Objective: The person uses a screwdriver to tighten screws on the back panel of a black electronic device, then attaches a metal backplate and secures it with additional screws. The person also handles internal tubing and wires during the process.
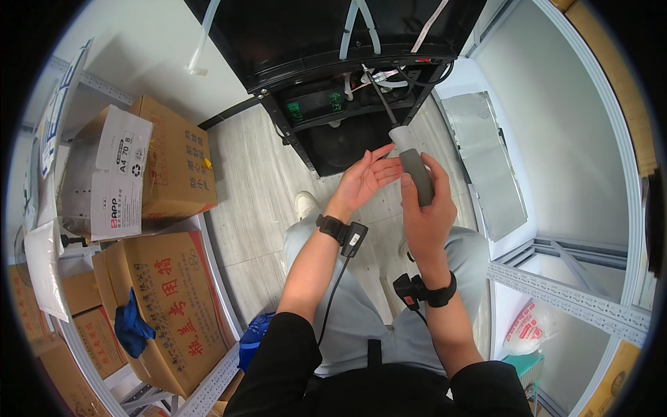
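My right hand [425, 208] is wrapped around the grey grip of a screwdriver [417, 167], a thick-handled one with a pale collar and a long thin dark shaft. The shaft slants up and left, its tip over the front of an open-backed black cabinet [333, 35]. Close to the collar, my left hand [365, 177] is open, palm up, with fingers stretched toward the tool. Whether those fingertips touch it I cannot tell. Loose wires, a white hose and green-lit circuit boards [315, 105] show inside the cabinet's lower opening.
Pale tubes [359, 28] hang over the cabinet top. A grey metal panel [490, 167] lies at the right beside shelving. Cardboard boxes [170, 306] stack up on the left, a blue cloth [133, 324] on one. A white plastic bag [531, 326] sits at lower right. Cables trail from both wrist devices.
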A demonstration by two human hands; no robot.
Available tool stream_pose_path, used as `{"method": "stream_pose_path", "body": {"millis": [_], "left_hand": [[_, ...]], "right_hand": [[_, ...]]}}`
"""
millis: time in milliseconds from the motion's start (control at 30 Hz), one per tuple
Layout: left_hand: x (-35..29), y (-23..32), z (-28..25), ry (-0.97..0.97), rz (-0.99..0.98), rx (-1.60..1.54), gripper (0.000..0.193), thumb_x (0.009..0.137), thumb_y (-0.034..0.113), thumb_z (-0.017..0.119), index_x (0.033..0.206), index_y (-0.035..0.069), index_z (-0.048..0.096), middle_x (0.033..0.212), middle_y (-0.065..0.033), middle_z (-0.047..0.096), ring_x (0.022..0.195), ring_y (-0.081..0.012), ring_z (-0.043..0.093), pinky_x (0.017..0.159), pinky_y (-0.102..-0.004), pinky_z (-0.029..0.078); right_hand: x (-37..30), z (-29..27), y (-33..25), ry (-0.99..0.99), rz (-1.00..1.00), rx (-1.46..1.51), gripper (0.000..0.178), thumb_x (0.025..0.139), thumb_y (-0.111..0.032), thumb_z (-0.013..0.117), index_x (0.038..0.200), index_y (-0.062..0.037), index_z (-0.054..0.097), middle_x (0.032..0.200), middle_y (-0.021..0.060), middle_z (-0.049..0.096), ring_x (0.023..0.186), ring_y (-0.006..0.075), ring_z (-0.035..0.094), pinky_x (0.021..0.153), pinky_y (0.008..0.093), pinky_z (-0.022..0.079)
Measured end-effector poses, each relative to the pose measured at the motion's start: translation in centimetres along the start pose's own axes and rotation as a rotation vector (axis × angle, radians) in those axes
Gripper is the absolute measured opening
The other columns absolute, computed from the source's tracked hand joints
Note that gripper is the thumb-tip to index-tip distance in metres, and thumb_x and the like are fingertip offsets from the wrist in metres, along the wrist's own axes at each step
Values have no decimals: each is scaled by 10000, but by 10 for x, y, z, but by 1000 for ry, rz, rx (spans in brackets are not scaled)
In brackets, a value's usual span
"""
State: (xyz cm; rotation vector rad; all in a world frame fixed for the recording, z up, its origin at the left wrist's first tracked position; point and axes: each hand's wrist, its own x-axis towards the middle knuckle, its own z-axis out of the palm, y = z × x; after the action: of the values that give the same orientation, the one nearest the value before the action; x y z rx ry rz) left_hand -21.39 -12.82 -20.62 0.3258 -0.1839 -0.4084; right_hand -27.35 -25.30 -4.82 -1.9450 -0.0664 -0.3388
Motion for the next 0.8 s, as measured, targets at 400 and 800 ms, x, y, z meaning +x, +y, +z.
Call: {"method": "stream_pose_path", "body": {"millis": [400,800], "left_hand": [[1,0,3,-60,-17,-37,556,1018,392,294,1403,-9,304,1315,-199,504,1201,-295,507,1034,-413,394],[1,0,4,-17,-18,-11,568,1015,401,300,1406,-10,306,1276,-185,536,1175,-278,528,1035,-412,399]], "right_hand": [[15,-12,-14,-278,656,796,306,921,-258,561,1111,-18,558,833,6,576,640,82,527,465,185,318],[20,-15,-17,-239,721,1040,311,949,-279,506,1086,-6,561,859,75,624,598,101,516,411,174,311]]}}
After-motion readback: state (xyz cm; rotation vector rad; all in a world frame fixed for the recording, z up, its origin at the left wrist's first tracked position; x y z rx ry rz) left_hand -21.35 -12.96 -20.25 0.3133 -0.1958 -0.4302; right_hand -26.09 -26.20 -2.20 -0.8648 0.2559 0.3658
